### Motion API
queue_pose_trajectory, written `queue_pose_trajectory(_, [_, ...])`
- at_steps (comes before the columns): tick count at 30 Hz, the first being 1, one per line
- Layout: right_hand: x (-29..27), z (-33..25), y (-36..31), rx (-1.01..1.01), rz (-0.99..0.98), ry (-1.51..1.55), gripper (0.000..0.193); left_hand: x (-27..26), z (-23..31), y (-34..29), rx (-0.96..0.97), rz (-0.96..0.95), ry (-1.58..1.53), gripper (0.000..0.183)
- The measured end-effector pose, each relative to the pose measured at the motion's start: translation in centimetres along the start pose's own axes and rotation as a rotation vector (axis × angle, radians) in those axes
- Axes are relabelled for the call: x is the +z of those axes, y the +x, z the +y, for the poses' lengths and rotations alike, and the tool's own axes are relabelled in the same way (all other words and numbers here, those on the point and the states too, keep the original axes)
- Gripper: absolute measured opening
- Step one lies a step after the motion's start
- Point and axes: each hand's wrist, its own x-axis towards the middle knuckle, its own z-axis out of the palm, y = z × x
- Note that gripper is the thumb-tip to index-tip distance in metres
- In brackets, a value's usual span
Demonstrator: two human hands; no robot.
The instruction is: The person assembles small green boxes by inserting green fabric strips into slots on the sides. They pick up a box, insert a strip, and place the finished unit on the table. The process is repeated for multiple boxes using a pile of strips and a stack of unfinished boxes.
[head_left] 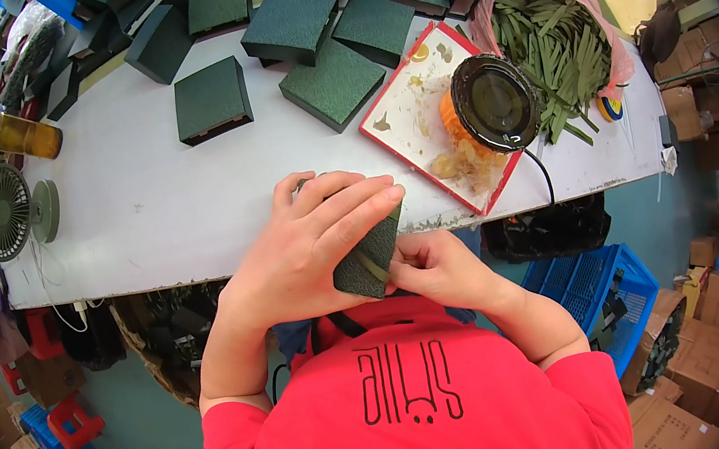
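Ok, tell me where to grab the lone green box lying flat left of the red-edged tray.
Take the lone green box by its two opposite side walls, coming straight down from above. It lies flat on the white table with bare surface all round, so fingers can probably straddle it. Its near edge shows a seam, so grip low to lift both halves.

both forearms came up from the lower edge and met at the middle, the left hand [303,245] spread palm-down with fingers extended rightward and clamped on top, the right hand [438,267] curled beneath it, fingertips pinching toward the left.
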Motion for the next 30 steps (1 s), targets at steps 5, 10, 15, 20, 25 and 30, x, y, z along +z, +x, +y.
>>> queue_pose_trajectory(5, [-1.0,-2.2,-0.6,-0.022,0.067,0.412,0.024,-0.5,-0.5,-0.4,-0.085,0.037,-0.015,0.099])
queue_pose_trajectory(10, [-0.6,0.1,0.0,-0.33,0.456,0.606,0.021,-0.5,-0.6,-0.7,-0.104,0.069,-0.017,0.103])
queue_pose_trajectory(15, [0.1,0.2,0.1,-0.304,0.517,0.491,0.015,-0.7,-0.8,-0.9,-0.093,0.091,-0.017,0.109])
queue_pose_trajectory(20, [0.9,-0.5,0.6,-0.196,0.344,0.363,0.013,-1.0,-0.7,-0.9,-0.066,0.097,-0.015,0.104])
queue_pose_trajectory(25, [1.3,-1.1,0.9,-0.14,0.195,-0.126,0.018,-0.7,-0.3,-0.8,-0.053,0.065,0.036,0.097])
queue_pose_trajectory(30, [1.2,-0.5,1.3,-0.168,0.234,-0.157,0.019,-0.6,0.6,-0.3,-0.033,0.062,0.193,0.094])
